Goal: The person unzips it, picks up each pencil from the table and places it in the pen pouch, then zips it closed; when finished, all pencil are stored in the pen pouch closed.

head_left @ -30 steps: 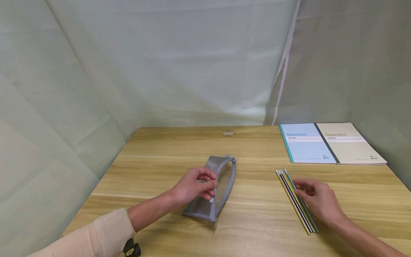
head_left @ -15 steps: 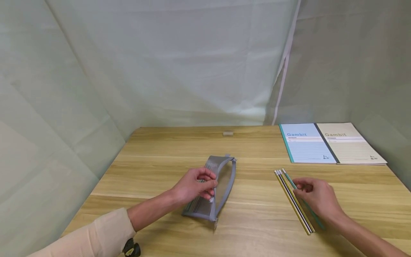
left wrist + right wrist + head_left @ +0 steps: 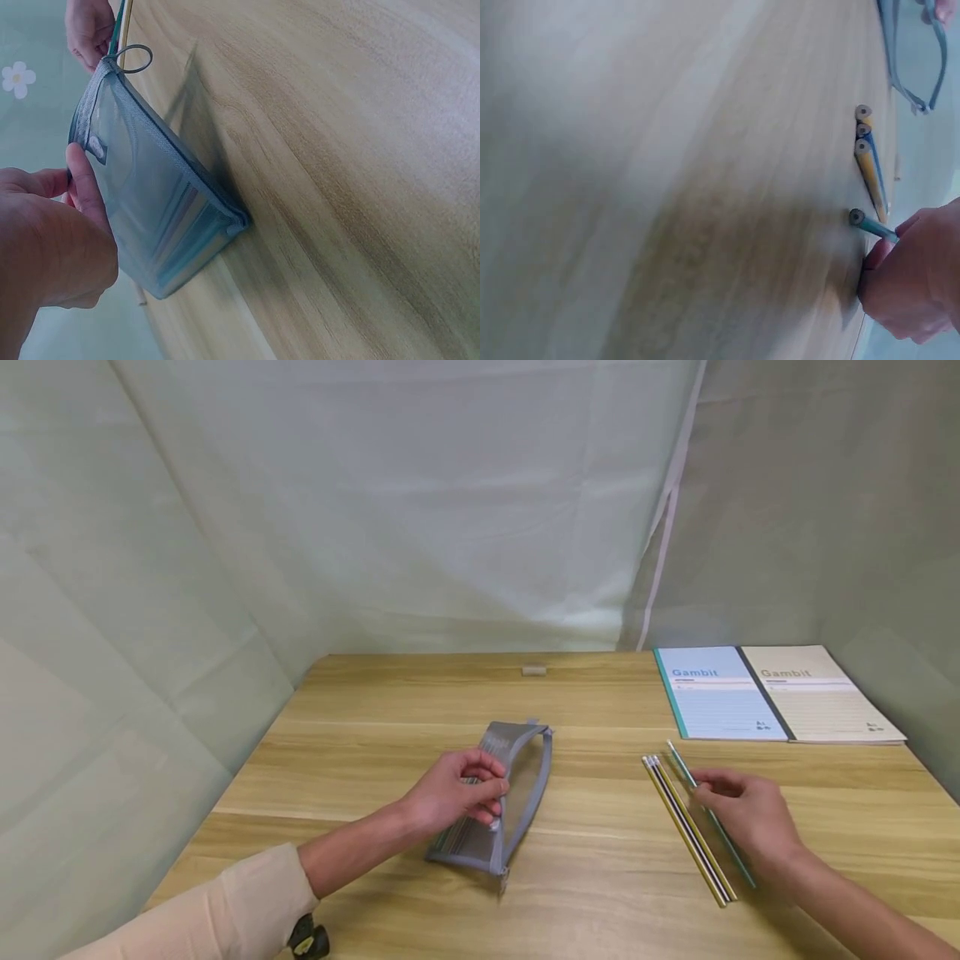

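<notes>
My left hand (image 3: 459,793) pinches the edge of a grey mesh pencil case (image 3: 534,789), whose zip mouth gapes toward the right. Through the mesh in the left wrist view, several long thin things (image 3: 176,221) show inside the case. A green pencil (image 3: 731,847) is pinched between the thumb and fingers of my right hand (image 3: 750,818), held at a slant. Just left of it, a small bundle of yellow and dark striped pencils (image 3: 688,831) lies on the table, apart from the green one. The right wrist view shows the unsharpened end of the green pencil (image 3: 862,218).
Two notebooks, one blue (image 3: 718,693) and one cream (image 3: 817,693), lie side by side at the back right. A small eraser-like block (image 3: 533,671) sits near the far edge of the wooden table (image 3: 375,693). Pale cloth walls (image 3: 450,527) surround the table.
My right hand has drawn the green pencil away from the bundle, to the right and up. My left hand and the pencil case have stayed in place.
</notes>
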The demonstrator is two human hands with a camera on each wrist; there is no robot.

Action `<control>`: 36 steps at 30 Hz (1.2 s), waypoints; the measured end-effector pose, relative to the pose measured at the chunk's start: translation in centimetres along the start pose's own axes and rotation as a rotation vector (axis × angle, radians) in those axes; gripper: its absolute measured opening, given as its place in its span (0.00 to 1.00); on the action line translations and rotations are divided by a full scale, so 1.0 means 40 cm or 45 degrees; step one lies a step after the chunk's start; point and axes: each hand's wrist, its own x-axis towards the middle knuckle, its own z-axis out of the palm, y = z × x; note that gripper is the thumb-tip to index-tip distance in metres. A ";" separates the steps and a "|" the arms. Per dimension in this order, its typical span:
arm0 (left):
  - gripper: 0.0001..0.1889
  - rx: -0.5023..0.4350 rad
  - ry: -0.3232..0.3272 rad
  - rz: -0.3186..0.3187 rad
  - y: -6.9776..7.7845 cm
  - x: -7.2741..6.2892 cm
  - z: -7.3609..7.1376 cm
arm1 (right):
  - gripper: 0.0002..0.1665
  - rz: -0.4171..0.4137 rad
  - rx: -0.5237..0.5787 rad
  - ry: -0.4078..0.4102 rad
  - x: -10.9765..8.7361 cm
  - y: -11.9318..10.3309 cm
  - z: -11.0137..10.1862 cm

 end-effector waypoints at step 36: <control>0.13 -0.002 0.006 -0.008 0.002 0.004 0.005 | 0.24 0.035 0.754 -0.278 0.034 -0.206 0.095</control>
